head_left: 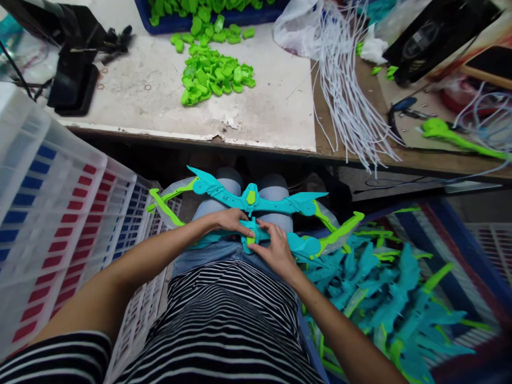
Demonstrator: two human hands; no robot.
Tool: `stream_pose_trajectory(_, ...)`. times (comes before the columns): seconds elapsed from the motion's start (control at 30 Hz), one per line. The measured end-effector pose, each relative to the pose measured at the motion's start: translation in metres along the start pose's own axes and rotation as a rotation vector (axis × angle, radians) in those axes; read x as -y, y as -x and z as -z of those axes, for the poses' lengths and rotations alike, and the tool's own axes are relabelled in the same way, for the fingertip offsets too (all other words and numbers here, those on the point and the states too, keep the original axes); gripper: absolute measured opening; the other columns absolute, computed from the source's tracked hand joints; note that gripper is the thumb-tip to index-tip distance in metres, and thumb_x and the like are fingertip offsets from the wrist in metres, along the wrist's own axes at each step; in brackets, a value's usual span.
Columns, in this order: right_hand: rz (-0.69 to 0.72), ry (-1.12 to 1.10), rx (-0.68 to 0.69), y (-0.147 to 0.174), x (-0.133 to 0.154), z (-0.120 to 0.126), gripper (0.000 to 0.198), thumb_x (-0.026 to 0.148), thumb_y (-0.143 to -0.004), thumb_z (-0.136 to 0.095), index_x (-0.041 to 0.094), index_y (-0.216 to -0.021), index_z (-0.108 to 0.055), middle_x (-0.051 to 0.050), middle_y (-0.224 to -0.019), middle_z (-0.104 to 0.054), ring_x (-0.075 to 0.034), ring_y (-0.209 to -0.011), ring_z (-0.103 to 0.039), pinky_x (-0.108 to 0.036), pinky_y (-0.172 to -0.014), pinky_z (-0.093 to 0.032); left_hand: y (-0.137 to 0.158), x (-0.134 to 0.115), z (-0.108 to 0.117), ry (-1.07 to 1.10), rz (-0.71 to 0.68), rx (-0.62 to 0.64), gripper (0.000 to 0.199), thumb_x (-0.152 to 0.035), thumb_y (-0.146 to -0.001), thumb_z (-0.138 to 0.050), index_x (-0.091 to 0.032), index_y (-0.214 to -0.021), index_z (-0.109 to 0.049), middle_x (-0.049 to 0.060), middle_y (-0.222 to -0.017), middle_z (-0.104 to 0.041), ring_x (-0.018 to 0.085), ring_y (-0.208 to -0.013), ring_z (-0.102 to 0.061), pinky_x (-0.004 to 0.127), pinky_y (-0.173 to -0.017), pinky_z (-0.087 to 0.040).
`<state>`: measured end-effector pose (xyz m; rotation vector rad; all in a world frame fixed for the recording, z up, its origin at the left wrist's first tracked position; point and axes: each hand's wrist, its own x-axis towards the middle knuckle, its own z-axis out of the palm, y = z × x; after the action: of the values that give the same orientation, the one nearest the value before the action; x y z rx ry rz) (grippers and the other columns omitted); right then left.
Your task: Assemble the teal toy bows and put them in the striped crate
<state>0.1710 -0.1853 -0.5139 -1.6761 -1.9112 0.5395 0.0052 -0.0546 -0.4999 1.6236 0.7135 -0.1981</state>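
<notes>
Two teal plastic toy bows with lime-green limbs lie across the person's lap. The farther toy bow (276, 205) rests over the thighs and has a lime-green piece (251, 198) seated in its middle. Nearer the body, a second toy bow (296, 244) is between both hands. My left hand (232, 220) closes on its centre from the left, thumb on top by a small green cover piece (250, 240). From the other side my right hand (276, 246) grips the same centre, its thumb and fingers around that green piece. The fingers' undersides are hidden.
A pile of green pieces (218, 74) lies on the worktable (276, 117), before a blue tray (264, 15) of more. White cords (344, 80) hang over the table edge. Left stands a white plastic basket (76, 154); at right, a heap of toy bows (372, 288).
</notes>
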Motion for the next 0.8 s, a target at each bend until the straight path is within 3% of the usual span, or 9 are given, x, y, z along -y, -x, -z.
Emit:
stream_pose_trajectory(0.1,-0.078,0.038,0.072,-0.006,-0.001,-0.003,0.063,0.044,-0.074,-0.069,0.022,-0.129,-0.048,-0.012,-0.116,-0.064,-0.03,-0.102,-0.059,-0.05,-0.087,-0.045,-0.001,0.001,-0.002,-0.042,-0.021,-0.042,0.04,-0.052,-0.063,-0.068,-0.013,-0.065,-0.058,-0.004,-0.057,-0.048,0.01,-0.057,-0.04,0.024,-0.054,-0.03)
stream_pose_trajectory(0.23,-0.114,0.141,0.116,-0.01,0.006,-0.008,0.07,0.044,-0.072,-0.072,0.019,-0.133,-0.047,-0.015,-0.112,-0.065,-0.032,-0.099,-0.059,-0.049,-0.084,-0.045,0.0,0.003,0.001,-0.086,-0.074,-0.054,0.038,-0.048,-0.063,-0.068,-0.012,-0.068,-0.058,-0.004,-0.059,-0.046,0.01,-0.059,-0.04,0.022,-0.055,-0.03)
stream_pose_trajectory(0.33,-0.067,0.169,0.175,-0.008,0.014,0.001,0.076,0.043,-0.072,-0.072,0.017,-0.137,-0.043,-0.016,-0.11,-0.065,-0.033,-0.1,-0.058,-0.049,-0.082,-0.046,0.01,-0.001,-0.003,-0.165,-0.115,-0.069,0.038,-0.045,-0.066,-0.069,-0.011,-0.079,-0.062,-0.002,-0.068,-0.054,0.012,-0.064,-0.046,0.022,-0.058,-0.035)
stream_pose_trajectory(0.4,0.022,0.09,0.243,-0.007,0.017,0.017,0.072,0.042,-0.075,-0.07,0.018,-0.138,-0.043,-0.014,-0.112,-0.065,-0.03,-0.102,-0.059,-0.046,-0.083,-0.048,0.022,-0.007,-0.014,-0.239,-0.132,-0.102,0.04,-0.045,-0.07,-0.068,-0.011,-0.092,-0.063,0.001,-0.078,-0.061,0.015,-0.071,-0.053,0.023,-0.063,-0.04)
stream_pose_trajectory(0.47,0.083,-0.04,0.261,-0.01,0.017,0.041,0.054,0.04,-0.08,-0.064,0.021,-0.13,-0.052,-0.011,-0.112,-0.066,-0.025,-0.102,-0.061,-0.041,-0.085,-0.05,0.039,-0.011,-0.029,-0.357,-0.157,-0.182,0.041,-0.043,-0.076,-0.064,-0.014,-0.105,-0.062,0.004,-0.09,-0.065,0.018,-0.078,-0.058,0.024,-0.068,-0.043)
stream_pose_trajectory(0.57,-0.02,-0.102,0.021,-0.027,0.007,0.089,0.029,0.038,-0.087,-0.054,0.022,-0.108,-0.067,-0.007,-0.103,-0.07,-0.021,-0.094,-0.065,-0.036,-0.083,-0.051,0.061,-0.008,-0.055,-0.65,-0.27,-0.413,0.036,-0.036,-0.087,-0.054,-0.02,-0.119,-0.058,0.009,-0.107,-0.064,0.021,-0.089,-0.061,0.028,-0.074,-0.047)
stream_pose_trajectory(0.7,-0.209,0.2,-0.446,-0.07,-0.033,0.154,0.029,0.035,-0.087,-0.048,0.02,-0.097,-0.07,-0.009,-0.094,-0.071,-0.025,-0.086,-0.064,-0.039,-0.079,-0.05,0.066,0.013,-0.073,-0.988,-0.423,-0.683,0.046,-0.015,-0.09,-0.044,-0.034,-0.13,-0.053,0.012,-0.122,-0.059,0.024,-0.099,-0.06,0.036,-0.081,-0.049)
stream_pose_trajectory(0.8,-0.271,0.493,-0.502,-0.104,-0.068,0.185,0.026,0.029,-0.082,-0.051,0.016,-0.09,-0.072,-0.013,-0.091,-0.07,-0.029,-0.087,-0.062,-0.042,-0.079,-0.048,0.057,0.031,-0.076,-1.061,-0.394,-0.705,0.056,-0.008,-0.086,-0.047,-0.04,-0.132,-0.051,0.013,-0.135,-0.05,0.029,-0.115,-0.053,0.043,-0.087,-0.049)
